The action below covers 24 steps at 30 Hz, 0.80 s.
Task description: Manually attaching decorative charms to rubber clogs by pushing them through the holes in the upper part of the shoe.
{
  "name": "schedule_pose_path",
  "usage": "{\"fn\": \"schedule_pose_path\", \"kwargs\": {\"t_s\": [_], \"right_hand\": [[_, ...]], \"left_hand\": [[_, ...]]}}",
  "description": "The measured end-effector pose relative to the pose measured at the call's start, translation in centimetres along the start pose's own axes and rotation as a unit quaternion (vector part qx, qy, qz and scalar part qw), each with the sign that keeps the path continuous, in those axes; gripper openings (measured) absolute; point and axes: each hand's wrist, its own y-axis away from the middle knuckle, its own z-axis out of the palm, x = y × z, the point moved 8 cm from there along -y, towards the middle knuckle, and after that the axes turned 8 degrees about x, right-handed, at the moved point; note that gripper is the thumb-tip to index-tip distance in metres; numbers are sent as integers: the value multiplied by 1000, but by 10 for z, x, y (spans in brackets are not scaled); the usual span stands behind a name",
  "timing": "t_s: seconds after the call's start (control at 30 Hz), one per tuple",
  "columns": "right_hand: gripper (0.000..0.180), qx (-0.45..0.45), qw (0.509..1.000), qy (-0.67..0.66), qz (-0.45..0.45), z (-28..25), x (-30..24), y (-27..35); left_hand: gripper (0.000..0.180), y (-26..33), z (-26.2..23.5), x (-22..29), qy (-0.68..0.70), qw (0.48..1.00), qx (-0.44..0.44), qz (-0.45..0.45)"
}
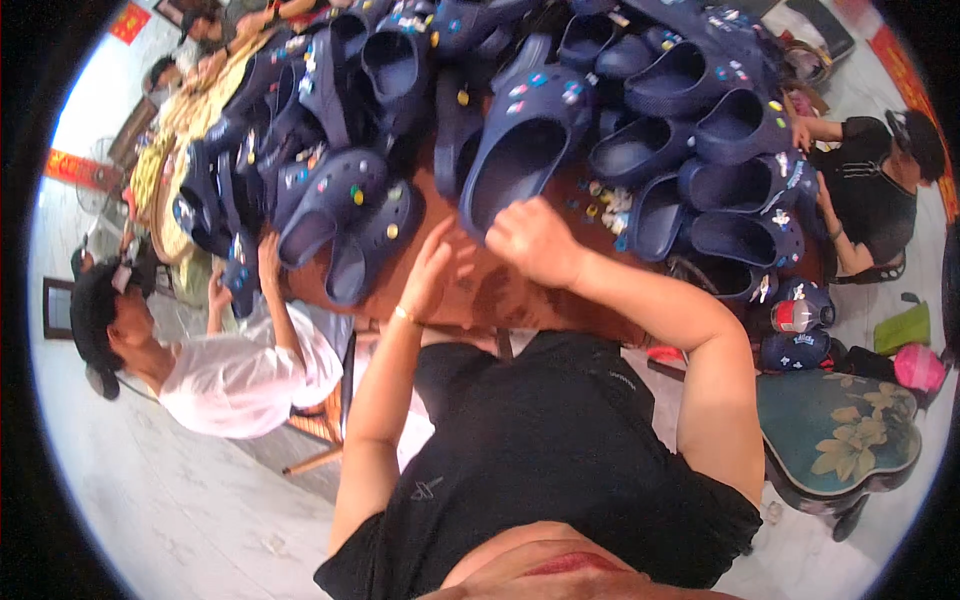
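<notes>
A large navy foam clog (560,98) stands tilted in front of me, its toe away and its heel toward me. Small colourful charms sit on its top. The fingers of my right hand (535,243) are curled over the heel rim. Just left of that heel, my left hand (438,270) is held with its fingers apart and nothing visible in them. Beneath is a reddish-brown tabletop (440,312). Loose small charms (608,207) lie right of the held clog. Two decorated clogs (372,232) rest left of my left hand.
Many navy clogs (690,85) are heaped across the table. At the left a person in white (235,375) handles a clog; a person in black (865,190) reaches in from the right. A floral-cushioned seat (850,440) stands at my right, a wooden chair (318,428) at my left.
</notes>
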Motion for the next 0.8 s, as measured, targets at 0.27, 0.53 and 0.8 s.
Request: {"fn": "schedule_pose_path", "kwargs": {"t_s": [0.27,0.53,0.8], "right_hand": [[19,-111,954,-274,51,66,-84,64],[17,-101,943,129,291,55,93,134],[25,-55,953,-45,295,75,90,109]], "left_hand": [[63,18,-105,-48,-494,848,193,16],[12,66,-49,12,-516,741,302,306],[56,6,-20,-32,-364,899,226,89]]}}
